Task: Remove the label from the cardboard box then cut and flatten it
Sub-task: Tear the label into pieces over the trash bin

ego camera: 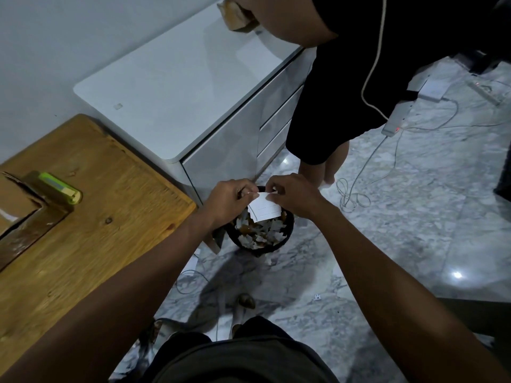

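Both my hands hold a white label [265,208] over a black waste bin [287,229] on the floor. My left hand [228,200] pinches its upper left edge and my right hand [294,196] pinches its upper right edge. The bin is full of torn white and brown scraps. The cardboard box [16,200] lies at the left edge on the wooden table [91,217], with open flaps. A green utility knife [59,187] rests next to the box.
A white drawer cabinet [177,98] stands behind the bin. Another person in black [356,78] stands at its right, holding a brown cardboard piece [235,16] over it. Cables and power strips [395,120] lie on the marble floor at right.
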